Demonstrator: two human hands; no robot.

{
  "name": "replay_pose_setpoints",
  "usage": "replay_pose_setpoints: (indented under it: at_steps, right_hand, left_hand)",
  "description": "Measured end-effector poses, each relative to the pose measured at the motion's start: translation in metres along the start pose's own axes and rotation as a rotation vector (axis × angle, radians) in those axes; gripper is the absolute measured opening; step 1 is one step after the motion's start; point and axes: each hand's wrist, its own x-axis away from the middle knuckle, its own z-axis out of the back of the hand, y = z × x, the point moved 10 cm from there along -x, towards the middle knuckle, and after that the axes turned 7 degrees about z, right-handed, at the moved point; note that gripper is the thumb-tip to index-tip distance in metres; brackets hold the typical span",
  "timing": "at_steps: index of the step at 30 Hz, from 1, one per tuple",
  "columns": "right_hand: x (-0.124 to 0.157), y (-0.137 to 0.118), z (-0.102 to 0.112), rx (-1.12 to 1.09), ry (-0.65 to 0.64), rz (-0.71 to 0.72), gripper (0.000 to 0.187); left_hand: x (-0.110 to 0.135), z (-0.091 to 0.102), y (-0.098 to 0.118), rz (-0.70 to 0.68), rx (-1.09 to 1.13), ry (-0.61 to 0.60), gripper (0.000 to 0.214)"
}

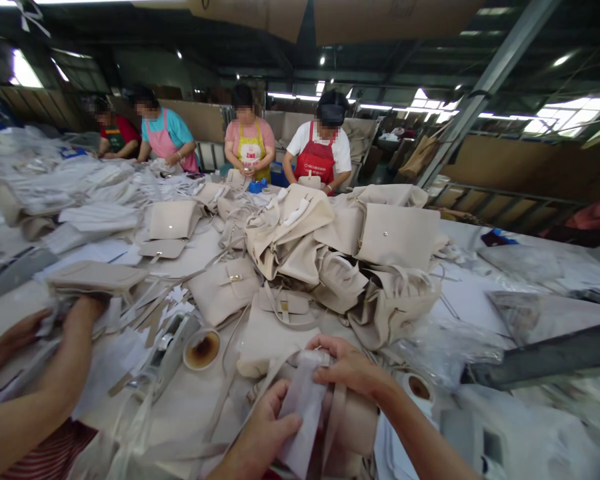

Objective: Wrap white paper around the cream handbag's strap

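My left hand (263, 437) grips a strip of white paper or tissue (305, 407) near its lower part. My right hand (347, 363) pinches the strip's upper end, where it wraps around a beige bag strap (336, 413). The strap belongs to a beige bag (355, 427) lying under both hands at the near table edge. A heap of matching beige handbags (330, 260) fills the table just beyond my hands.
A co-worker's arms (55, 373) reach in from the left toward a flat beige bag (96, 277). A tape dispenser (167, 350) and tape rolls (202, 349) lie left of my hands. Clear plastic bags (445, 347) lie to the right. Several aproned people (317, 153) work at the far side.
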Motion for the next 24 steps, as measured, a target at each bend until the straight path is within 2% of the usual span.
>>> replay_pose_setpoints:
  at_steps: [4,8,11,13,15,16,18,21,24]
  right_hand:
    - [0.001,-0.002,-0.002,-0.063,0.012,0.001,0.044]
    - [0.002,-0.002,-0.005,-0.140,-0.012,-0.003,0.051]
    - [0.002,-0.004,-0.003,-0.102,-0.018,0.021,0.049]
    - [0.003,-0.005,-0.003,-0.080,-0.025,0.029,0.047]
    - [0.003,-0.006,-0.004,-0.090,-0.035,0.030,0.046]
    - [0.002,-0.006,-0.005,-0.101,-0.039,0.028,0.046]
    - [0.002,-0.007,-0.008,-0.121,-0.046,0.024,0.046]
    - [0.000,-0.005,-0.009,-0.133,-0.050,0.028,0.045]
    - [-0.001,-0.002,-0.008,-0.164,-0.060,0.031,0.044]
  left_hand:
    - [0.000,0.014,-0.008,0.021,-0.018,0.123,0.021]
    - [0.010,0.015,0.011,-0.078,-0.249,0.232,0.010]
    - [0.017,0.002,0.025,-0.150,-0.348,0.158,0.021]
    - [0.016,-0.008,0.022,-0.109,-0.298,0.021,0.023]
    - [0.011,-0.014,0.011,-0.012,-0.156,-0.077,0.029]
    - [0.007,-0.014,0.005,0.041,-0.085,-0.083,0.037]
    - [-0.003,-0.009,-0.004,0.109,-0.001,-0.009,0.043]
    - [-0.015,-0.003,-0.007,0.108,-0.047,0.133,0.031]
    - [-0.021,-0.011,-0.001,0.084,-0.052,0.125,0.025]
